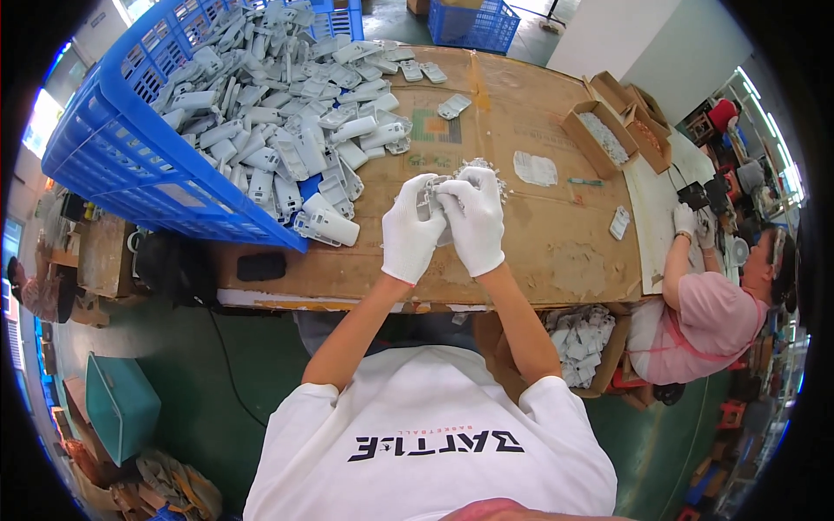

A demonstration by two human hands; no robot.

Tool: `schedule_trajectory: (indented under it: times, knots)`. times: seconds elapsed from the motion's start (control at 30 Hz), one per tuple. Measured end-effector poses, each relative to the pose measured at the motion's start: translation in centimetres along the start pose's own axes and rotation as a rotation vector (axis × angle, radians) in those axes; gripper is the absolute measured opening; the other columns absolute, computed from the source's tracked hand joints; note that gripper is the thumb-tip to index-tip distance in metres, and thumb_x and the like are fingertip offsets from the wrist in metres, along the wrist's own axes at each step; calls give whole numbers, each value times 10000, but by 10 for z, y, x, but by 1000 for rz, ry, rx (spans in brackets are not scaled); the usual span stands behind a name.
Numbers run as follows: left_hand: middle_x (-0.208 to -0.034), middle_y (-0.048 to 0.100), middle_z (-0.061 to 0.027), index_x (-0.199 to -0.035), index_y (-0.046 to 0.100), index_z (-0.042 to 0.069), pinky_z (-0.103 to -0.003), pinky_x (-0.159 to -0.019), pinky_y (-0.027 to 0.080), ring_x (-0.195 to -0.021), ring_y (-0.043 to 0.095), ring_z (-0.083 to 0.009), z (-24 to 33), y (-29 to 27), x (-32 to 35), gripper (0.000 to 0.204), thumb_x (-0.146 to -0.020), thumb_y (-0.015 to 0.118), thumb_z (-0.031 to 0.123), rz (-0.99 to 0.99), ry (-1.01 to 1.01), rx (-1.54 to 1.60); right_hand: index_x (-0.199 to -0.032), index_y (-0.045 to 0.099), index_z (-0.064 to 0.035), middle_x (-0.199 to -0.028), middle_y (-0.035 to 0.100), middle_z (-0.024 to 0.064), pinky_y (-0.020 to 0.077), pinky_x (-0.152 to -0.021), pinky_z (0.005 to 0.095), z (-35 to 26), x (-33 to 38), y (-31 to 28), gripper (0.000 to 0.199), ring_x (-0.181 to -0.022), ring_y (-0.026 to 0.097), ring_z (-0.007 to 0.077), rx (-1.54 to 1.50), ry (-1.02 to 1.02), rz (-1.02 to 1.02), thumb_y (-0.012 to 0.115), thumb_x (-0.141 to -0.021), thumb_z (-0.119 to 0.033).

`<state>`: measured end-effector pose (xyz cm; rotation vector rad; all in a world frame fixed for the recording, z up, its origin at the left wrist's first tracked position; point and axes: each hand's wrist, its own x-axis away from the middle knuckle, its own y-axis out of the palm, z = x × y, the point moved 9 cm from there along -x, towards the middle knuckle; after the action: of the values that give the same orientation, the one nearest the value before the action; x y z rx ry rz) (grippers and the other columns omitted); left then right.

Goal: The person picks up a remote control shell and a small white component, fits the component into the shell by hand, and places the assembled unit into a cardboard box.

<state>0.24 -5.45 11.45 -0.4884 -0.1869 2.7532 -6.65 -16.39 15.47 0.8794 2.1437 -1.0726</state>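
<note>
Head view: both white-gloved hands meet above the cardboard-covered counter (539, 252). The left hand (410, 230) and right hand (473, 221) are closed together around a small grey plastic casing (427, 201). To the left, a tipped blue plastic crate (113, 156) spills matching grey casings (287, 122).

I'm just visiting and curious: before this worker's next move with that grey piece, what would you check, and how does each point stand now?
1. Grey plastic part held by both hands: ok.
2. Left hand and right hand gloved: ok.
3. Blue crate tipped, parts spilling within reach: ok.
4. Bare cardboard tabletop beside the hands: ok.
5. Part free of defects: cannot tell.
6. Neighbouring person's hands apart from the grip: ok.
</note>
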Motion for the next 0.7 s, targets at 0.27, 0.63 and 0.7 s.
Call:
schedule_trajectory:
  times: [0.27, 0.63, 0.7]
  knots:
    - [-1079, 730, -144, -1256, 634, 71, -309, -840, 564, -985, 730, -195, 5, -2, 3, 402, -858, 663, 16, -39, 77, -85, -1092, 663, -47, -960, 714, 184, 552, -772, 391, 37, 3, 13, 217, -894, 710, 337, -241, 438, -311, 699, -886, -106]
    - [-1054, 736, -129, -1214, 660, 29, -291, -845, 558, -954, 722, -152, 6, -6, 0, 381, -837, 674, -23, -72, 68, -6, -1168, 682, -56, -928, 727, 148, 550, -737, 319, 24, 10, 14, 260, -829, 726, 220, -206, 328, -278, 679, -909, -83]
    - [-1049, 735, -126, -1205, 664, 24, -288, -847, 552, -945, 714, -140, 13, -9, 3, 371, -837, 672, -29, -52, 98, -45, -1087, 681, -46, -893, 715, 168, 556, -714, 341, 22, 8, 11, 196, -792, 722, 289, -240, 338, -247, 682, -894, -79]
